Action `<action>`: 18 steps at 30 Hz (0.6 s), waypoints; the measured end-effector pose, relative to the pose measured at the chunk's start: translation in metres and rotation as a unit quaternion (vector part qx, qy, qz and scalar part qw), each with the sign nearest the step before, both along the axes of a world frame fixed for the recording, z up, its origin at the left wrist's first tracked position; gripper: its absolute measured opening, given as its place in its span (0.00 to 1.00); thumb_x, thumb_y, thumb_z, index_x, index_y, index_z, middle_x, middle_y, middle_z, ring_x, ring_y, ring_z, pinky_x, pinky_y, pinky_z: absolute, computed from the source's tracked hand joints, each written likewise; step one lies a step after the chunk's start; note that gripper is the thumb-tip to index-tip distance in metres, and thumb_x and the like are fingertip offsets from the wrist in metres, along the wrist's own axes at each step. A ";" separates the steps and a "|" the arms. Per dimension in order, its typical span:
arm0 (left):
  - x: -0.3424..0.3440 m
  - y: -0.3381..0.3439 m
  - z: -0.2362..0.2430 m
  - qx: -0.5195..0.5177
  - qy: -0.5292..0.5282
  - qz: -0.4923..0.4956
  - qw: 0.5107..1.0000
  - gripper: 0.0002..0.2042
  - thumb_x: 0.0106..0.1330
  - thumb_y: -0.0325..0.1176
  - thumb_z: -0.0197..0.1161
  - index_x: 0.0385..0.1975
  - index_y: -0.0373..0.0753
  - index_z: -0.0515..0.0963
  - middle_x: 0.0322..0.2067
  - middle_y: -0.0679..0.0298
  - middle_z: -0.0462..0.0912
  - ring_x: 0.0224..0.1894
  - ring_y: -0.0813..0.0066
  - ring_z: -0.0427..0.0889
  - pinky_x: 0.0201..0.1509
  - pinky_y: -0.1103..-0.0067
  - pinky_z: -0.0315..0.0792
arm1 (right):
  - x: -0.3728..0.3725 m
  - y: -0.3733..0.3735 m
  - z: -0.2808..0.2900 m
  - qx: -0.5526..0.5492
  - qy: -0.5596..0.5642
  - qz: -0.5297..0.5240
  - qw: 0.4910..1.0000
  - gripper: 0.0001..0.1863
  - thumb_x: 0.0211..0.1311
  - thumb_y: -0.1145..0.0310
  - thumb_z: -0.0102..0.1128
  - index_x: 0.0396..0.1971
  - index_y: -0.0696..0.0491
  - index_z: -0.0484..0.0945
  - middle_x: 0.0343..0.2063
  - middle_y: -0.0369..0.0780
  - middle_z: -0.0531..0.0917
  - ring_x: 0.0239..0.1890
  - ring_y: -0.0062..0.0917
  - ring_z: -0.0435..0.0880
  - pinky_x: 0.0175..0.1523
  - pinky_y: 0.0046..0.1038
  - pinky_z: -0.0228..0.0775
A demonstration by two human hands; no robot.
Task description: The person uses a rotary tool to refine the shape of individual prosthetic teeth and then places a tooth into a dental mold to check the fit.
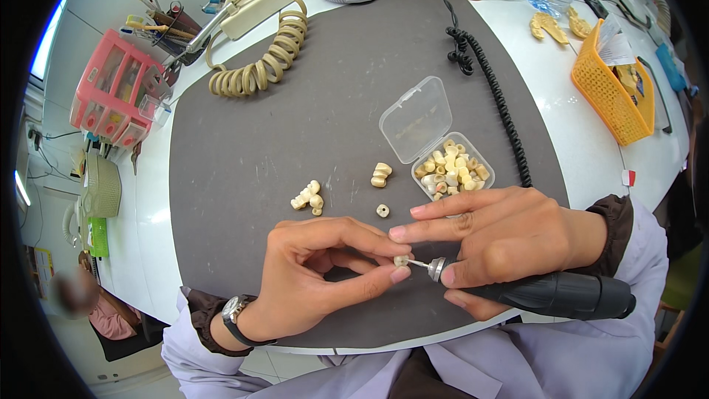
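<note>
A tooth (401, 260) sits pinched at the tip of the left hand (317, 266), facing the drill (557, 295) clasped in the right hand (513, 240).

And here's the little crown (401, 260), pale cream and tooth-shaped, pinched upright or tilted, I can't tell which, at the fingertips of the left hand (319, 264). Right up against its side comes the slim metal bur (419, 263) of the chunky black handpiece (555, 297), silver collar (436, 269) gleaming, its body lying nearly level in the right hand (509, 242), nose pointing left, butt end out right.
</note>
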State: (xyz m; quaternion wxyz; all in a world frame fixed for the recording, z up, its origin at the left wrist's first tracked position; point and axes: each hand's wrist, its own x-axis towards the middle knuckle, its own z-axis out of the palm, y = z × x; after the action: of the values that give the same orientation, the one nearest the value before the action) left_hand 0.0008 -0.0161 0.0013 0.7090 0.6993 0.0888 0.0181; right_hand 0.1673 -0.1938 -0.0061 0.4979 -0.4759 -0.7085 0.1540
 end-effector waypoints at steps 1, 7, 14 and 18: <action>0.000 0.000 0.000 0.003 0.000 0.000 1.000 0.09 0.54 0.12 0.69 0.34 0.27 0.81 0.37 0.49 0.84 0.41 0.65 0.87 0.41 0.81 0.85 | 0.000 0.000 -0.001 0.001 0.003 -0.004 1.000 0.09 0.54 0.77 0.69 0.31 0.55 0.76 0.20 0.41 0.83 0.51 0.44 0.85 0.57 0.46 0.77; 0.000 0.000 0.000 0.001 -0.004 0.001 1.000 0.09 0.54 0.12 0.69 0.34 0.27 0.81 0.37 0.49 0.84 0.40 0.66 0.88 0.40 0.82 0.85 | -0.002 -0.001 -0.002 0.006 0.006 -0.011 1.000 0.10 0.54 0.77 0.69 0.31 0.54 0.76 0.21 0.42 0.84 0.51 0.44 0.85 0.57 0.45 0.77; 0.001 0.000 0.000 0.003 -0.003 0.001 1.000 0.09 0.54 0.12 0.69 0.34 0.27 0.81 0.37 0.49 0.84 0.39 0.68 0.88 0.40 0.82 0.84 | -0.002 0.000 -0.003 0.012 0.003 -0.014 1.000 0.10 0.53 0.77 0.69 0.31 0.55 0.75 0.21 0.42 0.84 0.50 0.44 0.85 0.56 0.45 0.78; 0.000 -0.001 0.000 0.005 -0.001 0.001 1.000 0.09 0.54 0.12 0.69 0.34 0.27 0.81 0.37 0.49 0.84 0.39 0.68 0.88 0.40 0.83 0.84 | -0.002 -0.001 0.000 0.009 0.002 -0.016 1.000 0.09 0.53 0.77 0.69 0.30 0.55 0.75 0.20 0.42 0.84 0.50 0.44 0.85 0.56 0.45 0.78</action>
State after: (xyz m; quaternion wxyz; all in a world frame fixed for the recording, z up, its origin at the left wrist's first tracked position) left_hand 0.0013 -0.0168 0.0013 0.7059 0.7025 0.0887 0.0196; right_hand 0.1658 -0.1945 -0.0062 0.5059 -0.4825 -0.7010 0.1410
